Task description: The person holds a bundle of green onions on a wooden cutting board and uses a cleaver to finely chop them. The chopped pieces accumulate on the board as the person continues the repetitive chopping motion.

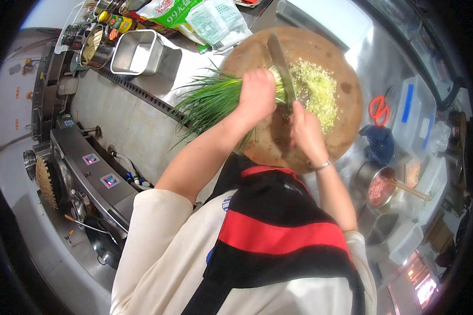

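Note:
My left hand point(259, 91) is closed around a thick bunch of green chives or scallions point(213, 100), pressed on a round wooden chopping board point(270, 153). The pale cut ends stick out to the right of my fist. In my right hand point(306, 128) is the handle of a cleaver-like kitchen knife point(282, 65). Its blade stands on edge against the cut ends, pointing away from me. A heap of finely chopped pale green pieces point(319, 94) lies on the board just right of the blade. The knife's handle is mostly hidden by my fingers.
Beyond the board sit a steel square container point(136, 53) and plastic packages point(216, 23). To the right are orange-handled scissors point(378, 111), a dark blue cloth point(379, 143), a clear plastic bin point(412, 114) and a steel pot of minced meat point(378, 189) with chopsticks point(412, 189).

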`<action>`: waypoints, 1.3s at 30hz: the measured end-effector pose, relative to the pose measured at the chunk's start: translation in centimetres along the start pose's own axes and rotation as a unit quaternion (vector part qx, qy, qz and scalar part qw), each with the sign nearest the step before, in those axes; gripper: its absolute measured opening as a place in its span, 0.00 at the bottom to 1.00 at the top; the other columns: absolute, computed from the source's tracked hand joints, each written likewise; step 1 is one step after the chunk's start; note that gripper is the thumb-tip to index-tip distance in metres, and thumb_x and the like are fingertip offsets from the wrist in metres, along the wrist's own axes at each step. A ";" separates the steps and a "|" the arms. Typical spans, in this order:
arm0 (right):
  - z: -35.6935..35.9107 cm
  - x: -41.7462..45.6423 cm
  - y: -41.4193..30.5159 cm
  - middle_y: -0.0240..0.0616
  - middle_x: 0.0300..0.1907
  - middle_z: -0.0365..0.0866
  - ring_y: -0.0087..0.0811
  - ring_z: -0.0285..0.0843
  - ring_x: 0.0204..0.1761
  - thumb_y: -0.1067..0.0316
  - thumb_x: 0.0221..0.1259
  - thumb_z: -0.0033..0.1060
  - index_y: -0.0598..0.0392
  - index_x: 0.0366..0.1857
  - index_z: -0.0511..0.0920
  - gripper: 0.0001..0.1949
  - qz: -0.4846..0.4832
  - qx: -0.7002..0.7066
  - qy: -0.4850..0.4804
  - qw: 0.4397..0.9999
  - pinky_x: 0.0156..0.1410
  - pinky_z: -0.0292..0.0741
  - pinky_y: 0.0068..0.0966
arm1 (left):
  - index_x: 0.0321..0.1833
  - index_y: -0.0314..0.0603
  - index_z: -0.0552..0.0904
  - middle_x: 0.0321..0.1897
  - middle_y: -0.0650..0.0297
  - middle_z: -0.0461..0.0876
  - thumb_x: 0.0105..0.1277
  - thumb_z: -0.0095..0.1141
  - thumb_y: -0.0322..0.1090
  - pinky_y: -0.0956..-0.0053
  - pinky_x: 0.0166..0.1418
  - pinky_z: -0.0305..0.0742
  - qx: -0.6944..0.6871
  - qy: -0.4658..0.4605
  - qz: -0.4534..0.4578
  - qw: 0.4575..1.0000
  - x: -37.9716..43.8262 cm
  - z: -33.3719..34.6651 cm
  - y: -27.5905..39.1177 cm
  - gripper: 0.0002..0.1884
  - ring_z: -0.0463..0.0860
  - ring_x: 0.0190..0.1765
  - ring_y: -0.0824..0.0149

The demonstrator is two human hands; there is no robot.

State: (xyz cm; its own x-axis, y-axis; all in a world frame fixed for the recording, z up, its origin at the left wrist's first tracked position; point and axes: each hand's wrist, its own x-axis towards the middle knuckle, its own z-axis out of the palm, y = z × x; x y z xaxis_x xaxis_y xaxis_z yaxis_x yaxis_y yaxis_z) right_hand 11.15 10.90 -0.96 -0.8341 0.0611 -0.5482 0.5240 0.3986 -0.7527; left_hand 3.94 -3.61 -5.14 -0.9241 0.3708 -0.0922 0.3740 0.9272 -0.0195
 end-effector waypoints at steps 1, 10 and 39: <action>-0.3 -0.7 -0.3 0.42 0.12 0.73 0.35 0.77 0.14 0.46 0.80 0.34 0.64 0.27 0.76 0.30 0.007 0.022 0.001 1.000 0.25 0.75 0.34 | 0.56 0.22 0.72 0.43 0.50 0.79 0.45 0.73 0.46 0.63 0.54 0.72 0.000 0.003 0.001 1.000 0.0 0.1 0.0 0.40 0.79 0.47 0.54; -1.7 -6.2 0.8 0.32 0.11 0.68 0.26 0.71 0.12 0.47 0.80 0.37 0.58 0.26 0.73 0.27 0.000 0.064 0.005 0.998 0.20 0.68 0.27 | 0.53 0.24 0.73 0.42 0.49 0.79 0.46 0.70 0.42 0.62 0.54 0.72 0.029 0.029 0.001 0.999 0.1 0.7 0.0 0.34 0.80 0.47 0.54; -0.5 -1.9 1.0 0.34 0.11 0.69 0.29 0.71 0.12 0.47 0.79 0.35 0.60 0.26 0.74 0.27 -0.008 0.058 -0.012 0.998 0.21 0.69 0.29 | 0.57 0.22 0.72 0.43 0.49 0.79 0.45 0.72 0.43 0.63 0.53 0.72 0.008 0.003 -0.005 1.000 0.0 0.1 0.0 0.40 0.80 0.47 0.54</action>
State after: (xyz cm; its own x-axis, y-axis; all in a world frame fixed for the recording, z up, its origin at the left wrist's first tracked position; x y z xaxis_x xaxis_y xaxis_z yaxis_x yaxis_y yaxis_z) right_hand 13.13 11.65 -0.45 -0.8385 0.0324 -0.5440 0.5287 0.2897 -0.7978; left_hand 3.91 -3.62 -5.26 -0.9282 0.3620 -0.0860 0.3661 0.9299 -0.0366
